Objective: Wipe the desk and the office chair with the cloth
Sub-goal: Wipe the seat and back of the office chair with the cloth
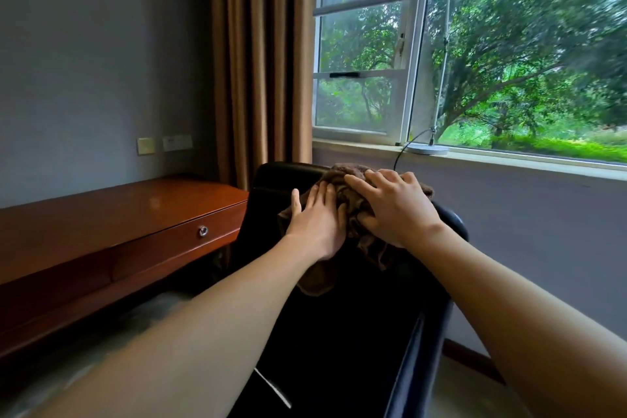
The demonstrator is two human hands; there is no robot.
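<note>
A black office chair [346, 322] stands in front of me, its back facing me. A brown cloth [353, 200] lies bunched over the top of the backrest. My left hand [317, 220] presses flat on the cloth with straight fingers. My right hand [390, 204] lies on the cloth just to the right, fingers spread and slightly bent over the folds. Part of the cloth hangs down below my left wrist. The reddish wooden desk [112, 214] stands to the left against the wall.
The desk has a drawer with a round metal knob [203, 231]. A brown curtain [261, 54] hangs behind the chair. A window [359, 44] stands open, with a lamp base [428, 148] and its cable on the sill. Wall sockets [164, 144] sit above the desk.
</note>
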